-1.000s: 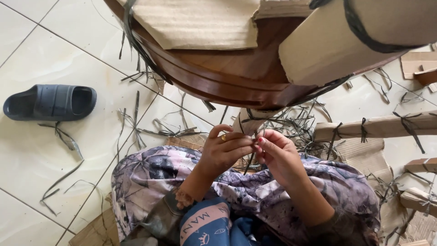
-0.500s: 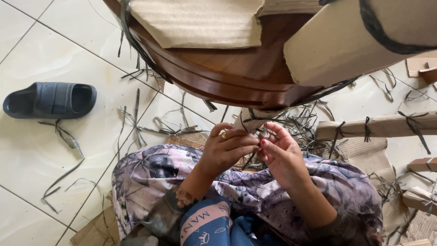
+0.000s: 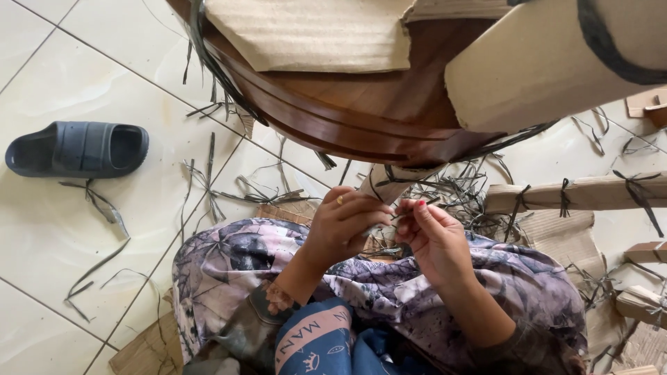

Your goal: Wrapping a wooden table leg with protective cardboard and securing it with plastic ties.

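Thin dark strip pinched between both hands, largely concealed by the fingers

The left hand (image 3: 344, 226) and right hand (image 3: 431, 232) are held together, clamped on the strip (image 3: 397, 217) above the lap; its ends cannot be traced; the wooden tabletop (image 3: 361, 104) is cut off above; a slipper (image 3: 76, 148) is seen on the floor (image 3: 62, 229).

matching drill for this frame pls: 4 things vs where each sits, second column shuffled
Things:
1. slipper
2. left hand
3. right hand
4. tied cardboard bundle

Places:
A. floor at right, bound with dark straps
B. white tiles at far left
C. over the lap, red nails, pinching a thin strap
D. over the lap, ring on a finger

Pairs: 1-B, 2-D, 3-C, 4-A
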